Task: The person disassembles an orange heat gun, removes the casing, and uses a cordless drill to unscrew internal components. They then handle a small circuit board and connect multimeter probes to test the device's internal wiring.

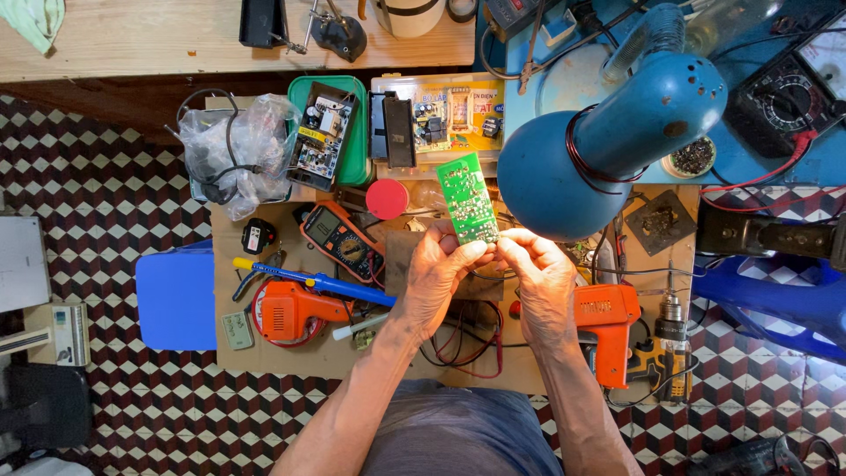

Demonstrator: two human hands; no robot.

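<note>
Green circuit board (468,198) was held upright at its lower edge, left hand (434,278) and right hand (544,280) fingers both pinched on it, beneath blue desk lamp (608,145).

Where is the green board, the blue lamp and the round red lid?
green board (467,197), head view, middle of its flat face
blue lamp (564,172), head view, side of its round shade
red lid (387,198), head view, centre of its top

Bright even light, sharp focus, soft shadows (edges slightly bowed)
</note>
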